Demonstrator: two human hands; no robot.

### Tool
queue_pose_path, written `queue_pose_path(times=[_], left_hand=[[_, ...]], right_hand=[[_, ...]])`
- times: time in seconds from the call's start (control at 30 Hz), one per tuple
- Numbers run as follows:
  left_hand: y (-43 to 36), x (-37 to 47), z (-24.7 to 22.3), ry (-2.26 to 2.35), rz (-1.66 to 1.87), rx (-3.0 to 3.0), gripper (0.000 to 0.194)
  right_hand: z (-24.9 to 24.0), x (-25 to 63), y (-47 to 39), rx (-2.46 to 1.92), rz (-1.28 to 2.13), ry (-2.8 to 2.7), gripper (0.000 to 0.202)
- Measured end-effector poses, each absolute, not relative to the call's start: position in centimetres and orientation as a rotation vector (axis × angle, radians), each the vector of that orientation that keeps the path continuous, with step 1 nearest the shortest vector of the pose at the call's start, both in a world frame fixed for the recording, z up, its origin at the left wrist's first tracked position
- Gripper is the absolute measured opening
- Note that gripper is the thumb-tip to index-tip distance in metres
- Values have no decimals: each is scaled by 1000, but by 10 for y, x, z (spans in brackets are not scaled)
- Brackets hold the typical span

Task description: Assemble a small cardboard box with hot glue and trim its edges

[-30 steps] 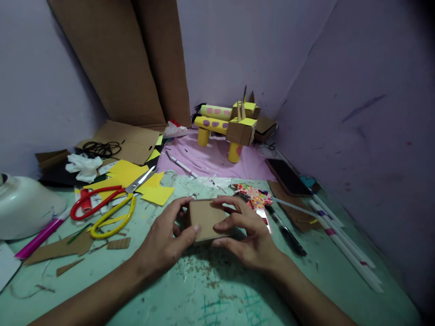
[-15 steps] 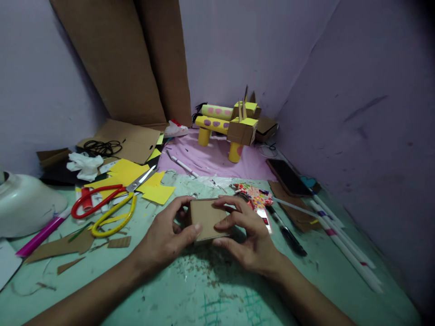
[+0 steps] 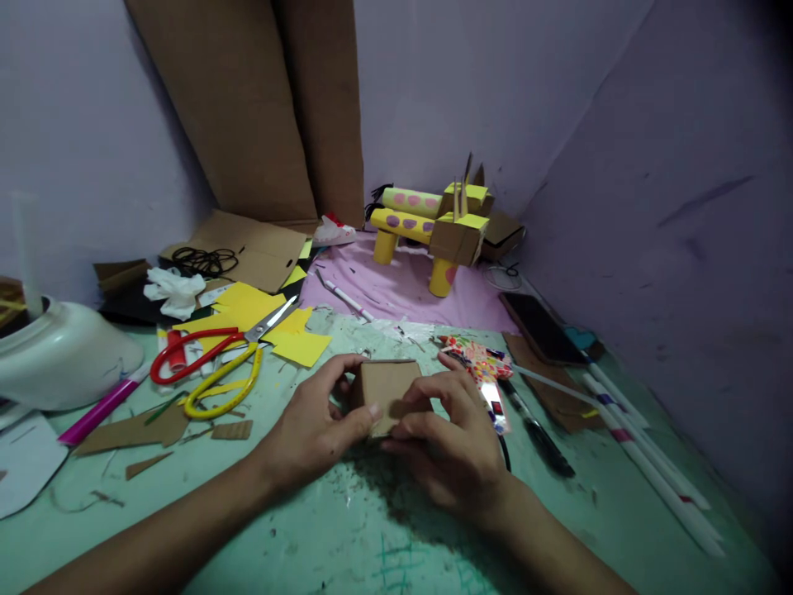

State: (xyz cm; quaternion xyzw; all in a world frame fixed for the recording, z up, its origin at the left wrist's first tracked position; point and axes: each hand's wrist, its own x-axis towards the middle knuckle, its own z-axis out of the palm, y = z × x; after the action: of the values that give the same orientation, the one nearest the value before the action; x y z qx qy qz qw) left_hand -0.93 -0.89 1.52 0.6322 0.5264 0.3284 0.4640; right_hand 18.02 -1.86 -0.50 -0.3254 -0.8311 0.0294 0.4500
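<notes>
Your left hand (image 3: 313, 417) holds the small cardboard box (image 3: 389, 385) by its left side, thumb on the top near the front edge and fingers wrapped behind. Your right hand (image 3: 462, 446) is curled narrow, its fingertips pinching the same box at its near right part; the lower fingers are partly hidden. The box sits directly between your two hands, just above or on the green surface (image 3: 291, 537); you cannot tell which.

Beyond your left hand, to its left, the red-and-yellow scissors (image 3: 263, 329) lie over yellow paper (image 3: 301, 347). Farther left of that hand stand a white jar (image 3: 87, 355) and, beside it, a purple marker (image 3: 99, 411). Just beyond your right hand lies a floral-patterned glue gun (image 3: 476, 357), with a black marker (image 3: 538, 431) to the hand's right. Well ahead of both hands, yellow tube figures (image 3: 401, 223) stand on a pink cloth (image 3: 396, 289).
</notes>
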Motion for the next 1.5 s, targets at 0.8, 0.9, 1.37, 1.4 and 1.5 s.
queue_pose_path(times=[0.8,0.9,1.37,1.4,1.5], left_hand=[[-7,-13,10,1337,789,1565,54],[-7,-12,11,1331,755,1558,57],[-6,-11,12,1341,781,1537,57],[-7,-11,12,1346,790,1535,56],[-7,-10,14,1368,767,1529,54]], right_hand=[[-1,212,-6,-813,532,-2008,15],[-2,213,-7,-786,503,-1998,13],[-5,211,-8,-775,518,-1927,10],[-5,211,-8,-776,518,-1924,10],[-5,210,-10,-787,531,-1914,10]])
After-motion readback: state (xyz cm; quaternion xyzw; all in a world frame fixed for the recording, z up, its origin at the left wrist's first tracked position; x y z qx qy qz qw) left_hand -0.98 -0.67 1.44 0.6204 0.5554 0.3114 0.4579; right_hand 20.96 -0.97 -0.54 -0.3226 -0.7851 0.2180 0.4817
